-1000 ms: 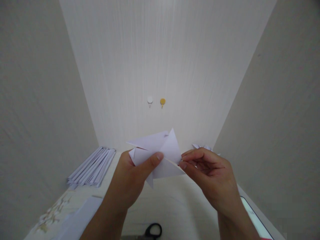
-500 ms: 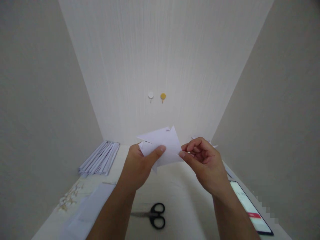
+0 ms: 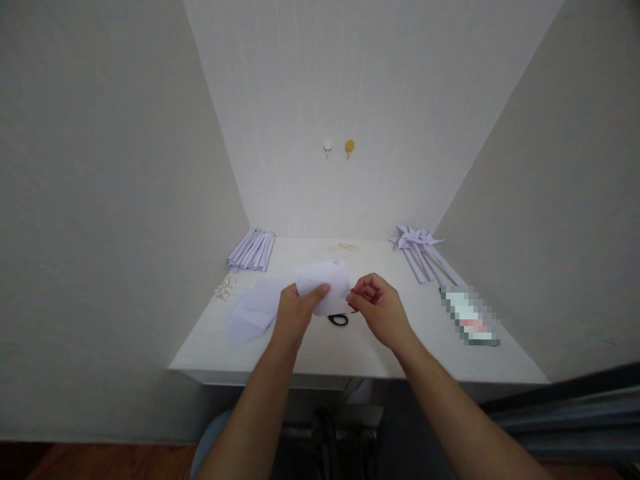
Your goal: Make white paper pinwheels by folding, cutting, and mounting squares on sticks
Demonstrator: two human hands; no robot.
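- Folded white paper [image 3: 336, 288]: held up over the scissors [image 3: 339, 321], hiding all but a black handle loop.
- Left hand [image 3: 296, 308]: left of the scissors, thumb flat on the paper, fingers behind, pinching it.
- Right hand [image 3: 379, 308]: right of the scissors, thumb and index fingertips pressed together at the paper's edge; what they pinch, I cannot tell.
- Loose paper sheets [image 3: 257, 308]: left of the scissors.
- Rolled paper sticks [image 3: 251, 251]: beyond the scissors, leftward.
- Paper pinwheels [image 3: 414, 239]: beyond the scissors, rightward.

The white paper [image 3: 337, 285], uneven-edged, shows a broad face; it is held up between the hands [image 3: 295, 313].
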